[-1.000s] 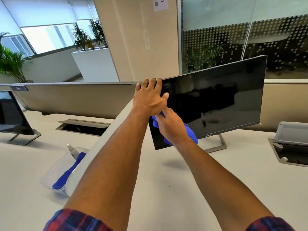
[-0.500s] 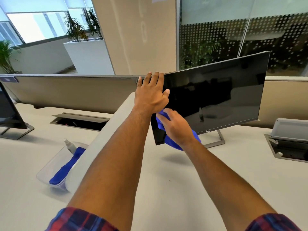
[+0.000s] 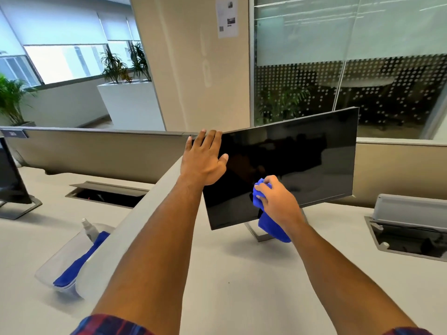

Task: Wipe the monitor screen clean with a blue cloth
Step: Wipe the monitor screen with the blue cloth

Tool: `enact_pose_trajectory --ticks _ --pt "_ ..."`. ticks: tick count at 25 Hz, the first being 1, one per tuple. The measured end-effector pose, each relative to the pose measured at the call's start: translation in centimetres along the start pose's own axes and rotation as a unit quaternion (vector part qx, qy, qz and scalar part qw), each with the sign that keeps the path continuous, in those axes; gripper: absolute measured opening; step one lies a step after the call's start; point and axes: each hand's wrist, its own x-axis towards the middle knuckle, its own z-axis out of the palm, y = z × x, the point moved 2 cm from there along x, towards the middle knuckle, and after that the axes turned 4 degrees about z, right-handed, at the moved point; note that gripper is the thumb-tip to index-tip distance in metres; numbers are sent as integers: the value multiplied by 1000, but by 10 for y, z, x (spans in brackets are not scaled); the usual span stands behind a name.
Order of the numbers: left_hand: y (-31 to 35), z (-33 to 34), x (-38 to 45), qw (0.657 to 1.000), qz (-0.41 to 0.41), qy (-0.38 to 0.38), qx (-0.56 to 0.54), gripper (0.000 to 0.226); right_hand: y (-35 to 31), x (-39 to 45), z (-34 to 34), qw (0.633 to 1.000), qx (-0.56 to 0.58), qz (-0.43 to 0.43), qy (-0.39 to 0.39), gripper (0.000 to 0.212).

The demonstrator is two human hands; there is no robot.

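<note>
Seen from the head: right hand (image 3: 278, 201) bunched around blue cloth (image 3: 271, 226), pressed low on monitor screen (image 3: 290, 165). Unwiped glass mostly rightward and above those fingers, long axis left-to-right, face tilted toward viewer. Left hand (image 3: 203, 163) flat, fingers straight, steadying top-left corner.

Bare surface (image 3: 229, 274) is lying open in the lower centre of the frame. Monitor (image 3: 302, 165) is blocking centre right, low divider (image 3: 135, 213) running up the centre left, open cable hatch (image 3: 411, 238) sitting at right edge, plastic tray (image 3: 48, 274) sitting lower left.
</note>
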Motion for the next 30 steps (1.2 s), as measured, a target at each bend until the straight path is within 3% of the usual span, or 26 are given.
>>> enact_pose_trajectory --ticks 3,6,9,12,14,17,20,23,26,29,30 --pt "2 -1 3 1000 -12 7 -2 68 29 7 -15 997 4 68 35 23" --pt "6 -2 3 1000 -15 10 2 68 42 12 -28 1000 -15 3 -5 24" --pt "6 -5 3 1000 -17 -6 14 68 72 22 -46 998 18 49 46 21" --pt "4 -13 3 999 -16 -27 29 69 94 32 -55 999 -5 23 35 23" --pt "10 -14 5 999 -18 -30 35 69 111 37 -66 995 15 67 69 23" --pt "15 -11 5 998 -31 -34 41 69 135 39 -72 998 -9 23 57 27" --pt "11 -7 4 998 -26 -32 39 69 174 43 -82 984 26 118 130 26" --pt "6 -4 6 999 -23 -30 38 69 197 42 -84 985 31 108 132 29" --pt "5 0 8 999 -23 -26 38 70 210 40 -87 964 76 185 174 30" --pt "2 2 9 999 -20 -21 39 70 214 33 -77 967 83 168 170 32" --pt "2 1 9 999 -18 -21 39 70 214 30 -76 955 106 206 187 32"
